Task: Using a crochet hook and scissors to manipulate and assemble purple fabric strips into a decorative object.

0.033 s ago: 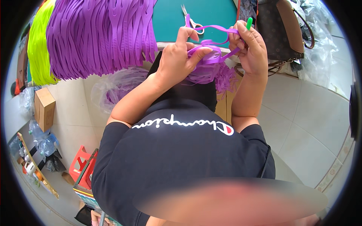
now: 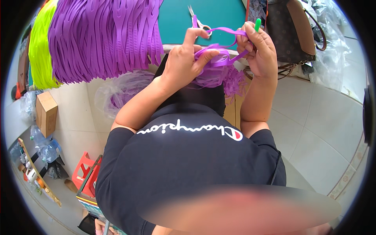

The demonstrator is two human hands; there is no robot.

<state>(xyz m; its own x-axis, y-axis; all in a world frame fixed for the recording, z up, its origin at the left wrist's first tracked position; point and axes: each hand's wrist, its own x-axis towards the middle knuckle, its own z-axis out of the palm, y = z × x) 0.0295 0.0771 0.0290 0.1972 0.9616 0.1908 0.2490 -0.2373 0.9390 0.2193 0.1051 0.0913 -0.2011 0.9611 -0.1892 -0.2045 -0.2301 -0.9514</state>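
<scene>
A thin purple rubber strap (image 2: 224, 29) loops between my two hands above the near edge of the table. My left hand (image 2: 178, 64) is closed on its left part, the index finger crooked over it and the thumb pressed to lower loops. My right hand (image 2: 261, 53) pinches the other end between thumb and fingers. From that same grip sticks up a slim green-ended tool (image 2: 257, 25); its working end is hidden. Just beyond the left fingers, small white-handled scissors (image 2: 200, 26) lie on the teal mat (image 2: 176, 19). Below the hands is a heap of purple strips (image 2: 215, 76).
A thick row of purple straps (image 2: 103, 39) hangs over the table edge at left, beside yellow-green ones (image 2: 39, 49). A brown handbag (image 2: 297, 33) stands at right near clear plastic wrap (image 2: 329, 51). A cardboard box (image 2: 46, 113) and red stool (image 2: 83, 172) are at lower left.
The left index fingertip has shifted very slightly to the right along the strap. My right hand and the green-ended tool have moved a hair to the left. Both grips stay the same.
</scene>
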